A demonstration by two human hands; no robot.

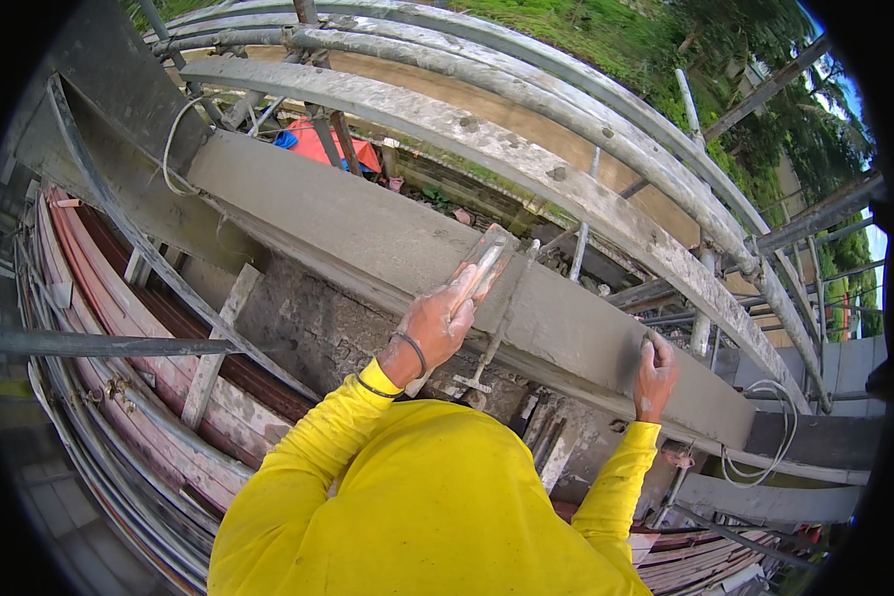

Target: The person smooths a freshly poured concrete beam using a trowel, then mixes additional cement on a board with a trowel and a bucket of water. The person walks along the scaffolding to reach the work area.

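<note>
Pinching trowel (492, 252) in left grip (435, 333) over grey concrete beam (368, 228); resting curled right grip (656, 379) against beam farther right, cannot tell whether pinching anything

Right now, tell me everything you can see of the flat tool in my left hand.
The flat tool is narrow and straight-sided, greyish with reddish edges, and looks smeared with mortar. Your left hand grips its near end; the far end slants right over the grey ledge, apparently touching it. Its material is unclear.
</note>
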